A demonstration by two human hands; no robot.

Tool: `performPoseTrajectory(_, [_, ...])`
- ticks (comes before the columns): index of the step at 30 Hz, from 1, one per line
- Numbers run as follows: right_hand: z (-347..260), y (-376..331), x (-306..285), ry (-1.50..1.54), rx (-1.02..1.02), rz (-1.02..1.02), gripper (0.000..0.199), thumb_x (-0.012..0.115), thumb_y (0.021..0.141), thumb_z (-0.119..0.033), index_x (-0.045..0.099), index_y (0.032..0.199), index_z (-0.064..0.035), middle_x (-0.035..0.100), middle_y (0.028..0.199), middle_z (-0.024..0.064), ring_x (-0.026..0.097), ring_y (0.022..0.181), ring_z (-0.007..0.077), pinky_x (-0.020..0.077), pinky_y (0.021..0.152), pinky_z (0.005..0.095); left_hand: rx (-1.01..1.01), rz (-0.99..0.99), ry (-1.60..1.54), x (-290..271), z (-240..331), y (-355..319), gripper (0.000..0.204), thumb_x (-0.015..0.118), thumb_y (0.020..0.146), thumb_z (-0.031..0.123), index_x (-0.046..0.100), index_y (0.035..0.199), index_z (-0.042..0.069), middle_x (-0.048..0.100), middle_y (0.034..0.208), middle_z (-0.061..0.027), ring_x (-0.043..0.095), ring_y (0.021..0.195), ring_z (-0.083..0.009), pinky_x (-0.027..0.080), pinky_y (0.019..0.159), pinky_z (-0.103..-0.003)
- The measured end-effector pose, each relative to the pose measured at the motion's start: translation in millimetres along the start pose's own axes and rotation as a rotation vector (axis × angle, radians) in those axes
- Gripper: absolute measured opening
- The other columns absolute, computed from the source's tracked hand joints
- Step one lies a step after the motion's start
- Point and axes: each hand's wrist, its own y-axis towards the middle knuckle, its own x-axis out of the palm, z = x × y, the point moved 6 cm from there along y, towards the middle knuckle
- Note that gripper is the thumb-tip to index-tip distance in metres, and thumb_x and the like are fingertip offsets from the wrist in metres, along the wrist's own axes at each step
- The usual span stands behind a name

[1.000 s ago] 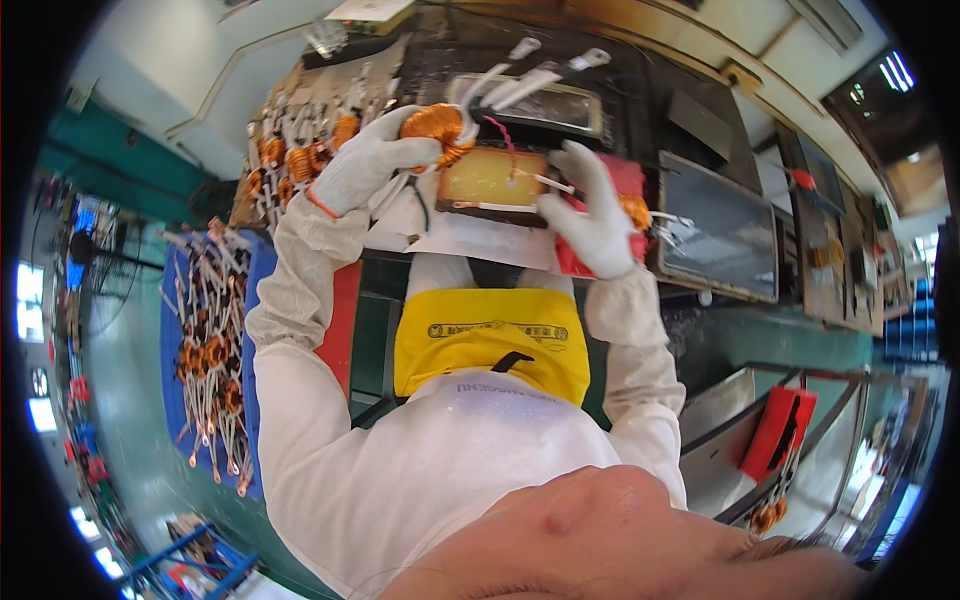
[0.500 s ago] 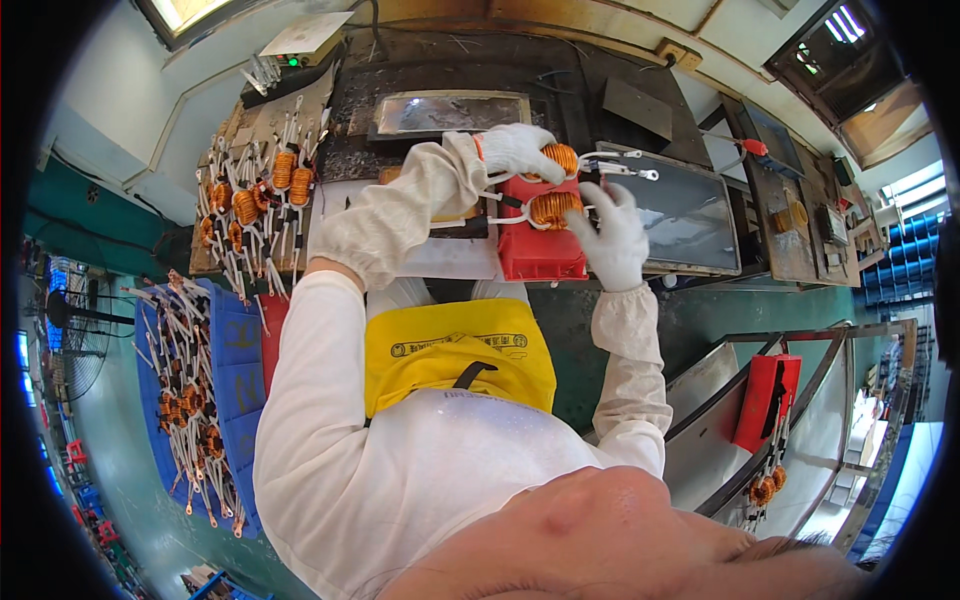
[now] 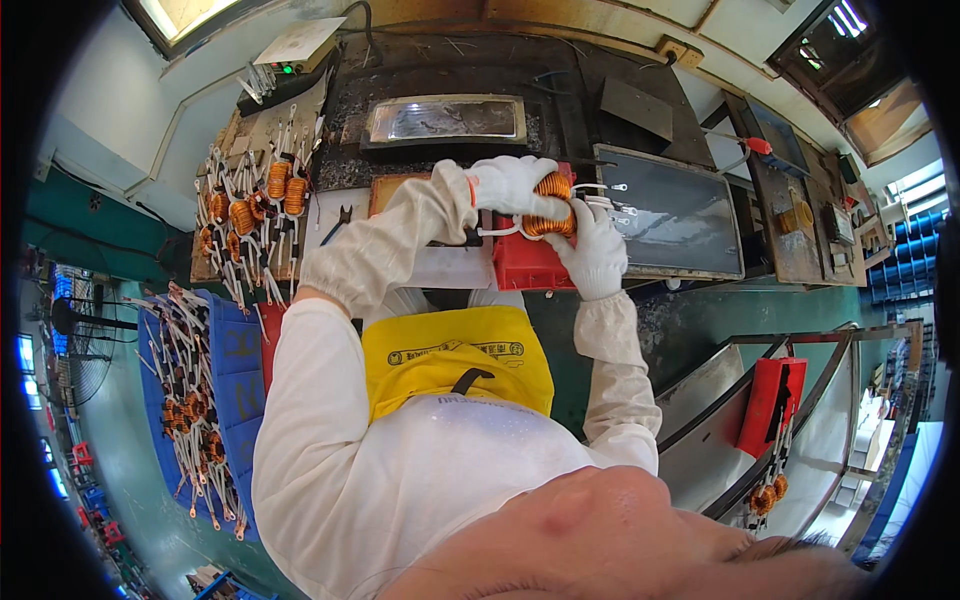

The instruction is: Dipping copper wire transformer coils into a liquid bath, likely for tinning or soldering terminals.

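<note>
Two copper-wound toroid coils with white leads and ring terminals are held together above a red box at the bench's front edge. My left hand, in a white glove, wraps round the coils from the left, its fingers over their upper side. From the right, my gloved right hand closes on the coils and their right-hand leads, its thumb against the lower coil. Several ring terminals stick out past its fingers. The palms of both hands are hidden.
Behind my hands sits a rectangular solder pot. Cutting pliers lie by my left forearm. More coils are heaped at the left, others fill a blue crate. A shallow metal tray lies to the right.
My right hand has moved in to the left, from spread fingers to a grip on the coils. The two coils sit closer together. The pliers have come into sight beside my left sleeve.
</note>
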Motion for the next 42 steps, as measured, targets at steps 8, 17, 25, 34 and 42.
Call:
performPoseTrajectory(8, [-20.2, 24.4, -49.3, -0.119, -0.239, -0.005, 0.076, 0.089, 0.058, -0.033, 0.061, 0.126, -0.0152, 0.060, 0.122, 0.0150, 0.057, 0.116, 0.0383, 0.0451, 0.099, 0.0498, -0.047, 0.205, 0.203, 16.6, 0.2, -29.0, 0.108, 0.077, 0.069, 0.055, 0.030, 0.152, 0.004, 0.046, 0.145, -0.0244, 0.051, 0.127, -0.0403, 0.042, 0.107, -0.045])
performPoseTrajectory(17, [-18.0, 60.8, 10.8, 0.228, -0.495, -0.199, 0.095, 0.085, 0.055, -0.022, 0.046, 0.141, -0.0085, 0.056, 0.130, 0.0207, 0.057, 0.119, 0.0399, 0.0488, 0.099, 0.0473, 0.248, 0.761, 0.169, 37.5, 39.1, -86.8, 0.061, 0.072, 0.078, 0.026, 0.053, 0.132, 0.004, 0.056, 0.131, -0.0162, 0.052, 0.122, -0.0378, 0.044, 0.104, -0.049])
performPoseTrajectory(25, [-21.6, 56.7, 8.6, 0.227, -0.434, -0.225, 0.095, 0.085, 0.056, -0.018, 0.045, 0.141, -0.0079, 0.056, 0.130, 0.0209, 0.058, 0.117, 0.0405, 0.0505, 0.098, 0.0448, -0.142, 0.488, -1.170, 122.4, -52.7, -120.5, 0.034, 0.062, 0.096, 0.021, 0.062, 0.123, 0.001, 0.065, 0.112, -0.0050, 0.061, 0.100, -0.0147, 0.047, 0.091, -0.026])
performPoseTrajectory(34, [-14.6, 55.5, 15.0, 0.260, -0.460, -0.184, 0.092, 0.084, 0.059, -0.016, 0.046, 0.142, -0.0068, 0.056, 0.129, 0.0204, 0.058, 0.117, 0.0398, 0.0506, 0.098, 0.0432, 0.068, 0.978, -2.092, 97.5, -114.5, -118.8, 0.027, 0.062, 0.100, 0.024, 0.059, 0.121, 0.008, 0.067, 0.099, -0.0040, 0.065, 0.094, -0.0172, 0.055, 0.086, -0.039])
performPoseTrajectory(42, [-19.7, 56.2, 10.1, 0.239, -0.464, -0.173, 0.095, 0.085, 0.058, -0.017, 0.044, 0.143, -0.0079, 0.054, 0.132, 0.0203, 0.058, 0.117, 0.0405, 0.0503, 0.099, 0.0438, 0.093, 1.000, -2.084, 84.8, -125.0, -114.2, 0.027, 0.062, 0.101, 0.025, 0.067, 0.117, 0.003, 0.066, 0.087, -0.0009, 0.063, 0.075, -0.0114, 0.055, 0.068, -0.026])
